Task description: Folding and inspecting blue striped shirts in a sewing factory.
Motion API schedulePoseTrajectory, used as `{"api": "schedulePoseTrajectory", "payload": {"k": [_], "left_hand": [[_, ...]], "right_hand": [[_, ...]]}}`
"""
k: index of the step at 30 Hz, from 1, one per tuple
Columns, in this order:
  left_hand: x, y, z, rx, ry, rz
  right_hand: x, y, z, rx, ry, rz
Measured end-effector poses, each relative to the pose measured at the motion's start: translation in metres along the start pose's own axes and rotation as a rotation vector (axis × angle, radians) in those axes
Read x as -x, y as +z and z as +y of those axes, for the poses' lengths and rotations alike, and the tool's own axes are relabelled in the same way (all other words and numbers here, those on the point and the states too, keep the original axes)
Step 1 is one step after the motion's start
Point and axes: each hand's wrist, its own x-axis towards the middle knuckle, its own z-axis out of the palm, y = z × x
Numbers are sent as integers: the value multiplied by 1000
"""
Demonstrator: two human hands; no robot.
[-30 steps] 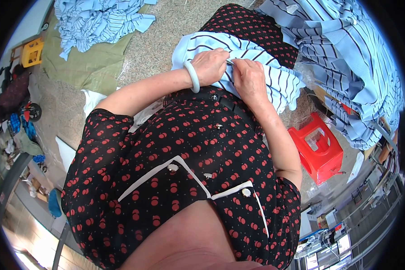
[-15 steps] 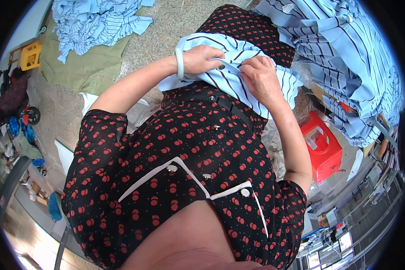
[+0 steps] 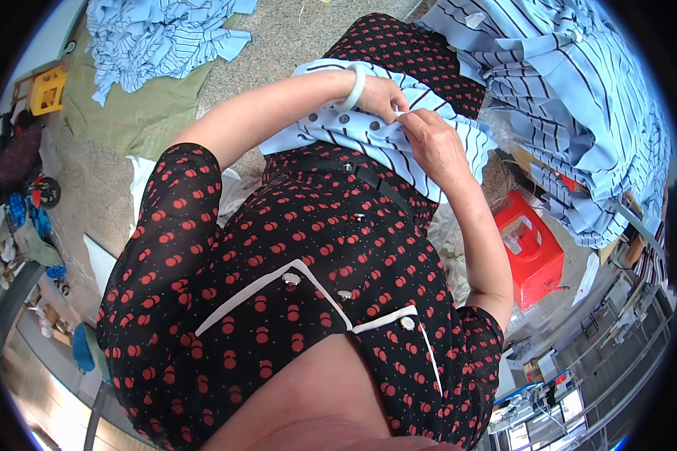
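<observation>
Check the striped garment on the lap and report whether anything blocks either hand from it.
Nothing visible does. The left hand and right hand both pinch the striped garment, fingertips close together beside its dark buttons. The red stool stands off to the right, not between.

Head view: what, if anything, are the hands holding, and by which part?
The left hand and right hand pinch the light-blue, black-striped fabric garment by its strip of dark round buttons.

Striped garment (image 3: 368, 140) across patterned lap (image 3: 405, 51)
</observation>
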Motion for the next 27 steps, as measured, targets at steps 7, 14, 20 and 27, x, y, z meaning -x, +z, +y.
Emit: {"api": "schedulePoseTrajectory", "payload": {"k": [7, 14, 20, 27], "left_hand": [[0, 28, -12, 43, 70, 355], [3, 26, -4, 79, 43, 460], [2, 27, -8, 158, 12, 406], [-3, 36, -14, 347, -54, 419]], "right_hand": [[0, 1, 5, -27, 45, 5], [-5, -7, 8, -99, 64, -18], [-4, -5, 9, -122, 32, 28], [0, -2, 8, -2, 59, 4]]}}
